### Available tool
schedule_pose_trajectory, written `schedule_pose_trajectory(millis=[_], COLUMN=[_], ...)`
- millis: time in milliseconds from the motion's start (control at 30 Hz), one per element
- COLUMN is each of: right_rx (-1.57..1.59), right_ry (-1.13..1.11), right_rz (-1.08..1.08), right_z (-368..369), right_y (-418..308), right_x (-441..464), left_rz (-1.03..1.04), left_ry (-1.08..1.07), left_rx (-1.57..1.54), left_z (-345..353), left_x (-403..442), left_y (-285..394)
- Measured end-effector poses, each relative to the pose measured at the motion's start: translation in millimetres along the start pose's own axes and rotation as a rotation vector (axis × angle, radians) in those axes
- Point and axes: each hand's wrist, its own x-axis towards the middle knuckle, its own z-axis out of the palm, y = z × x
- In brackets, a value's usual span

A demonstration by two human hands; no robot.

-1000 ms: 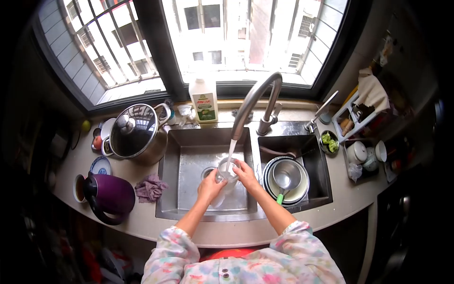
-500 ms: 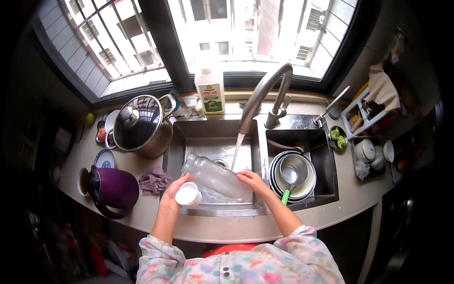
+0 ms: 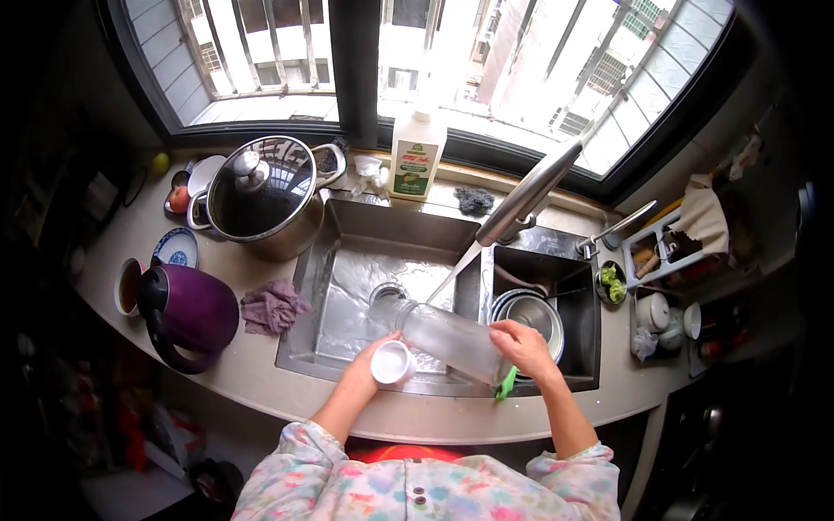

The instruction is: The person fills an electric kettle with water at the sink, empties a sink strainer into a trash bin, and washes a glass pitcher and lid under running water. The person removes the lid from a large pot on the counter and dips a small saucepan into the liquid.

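A clear bottle [image 3: 452, 340] lies tilted over the left sink basin [image 3: 347, 260], its neck pointing left toward the drain and its base toward the right. My right hand [image 3: 524, 349] is closed around the base end. In my left hand [image 3: 363, 375] is a white plastic cap [image 3: 393, 362], hollow side up, with the fingers partly hidden behind it near the bottle's neck. Whether those fingers also touch the bottle, I cannot tell. A water stream [image 3: 453, 276] runs from the faucet [image 3: 530, 195] and falls just behind the bottle.
In the right basin sit stacked bowls and a metal pan [image 3: 532, 314] with a green handle. On the left counter stand a lidded pot [image 3: 265, 204], a purple kettle [image 3: 198, 308] and a crumpled cloth [image 3: 274, 306]. A white detergent bottle [image 3: 417, 161] is by the window.
The bottle and both hands have moved right across the basin, and the bottle's neck is now near the drain. The view has turned, and the faucet head appears further right.
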Motion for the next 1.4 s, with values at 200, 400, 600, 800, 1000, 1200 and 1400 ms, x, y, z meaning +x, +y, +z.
schedule_pose_trajectory(millis=[200, 400, 600, 800, 1000, 1200, 1400], right_rx=[-0.209, 0.409, 0.703, 0.981, 1.0, 0.776, 1.164], right_ry=[0.053, -0.247, -0.44, -0.345, 0.247, 0.43, 0.003], right_rz=[-0.036, 0.065, 0.057, 0.029, -0.233, -0.286, 0.002], right_z=[-29, 15, 89, 103, 141, 170, 130], right_y=[-28, 34, 34, 13, -15, 5, 7], right_x=[-28, -19, 25, 63, 94, 86, 104], left_rz=[-0.02, 0.364, 0.744, 0.946, 1.026, 0.955, 1.133], left_ry=[-0.139, 0.025, 0.184, 0.558, 0.631, 0.523, 0.739], left_rx=[-0.134, 0.14, 0.782, 1.425, 1.229, 1.169, 1.501], left_z=[2, 51, 103, 120, 122, 102, 104], left_x=[30, -65, -91, -64, -32, -11, -15], left_y=[-24, 14, 49, 16, -1, 3, 3])
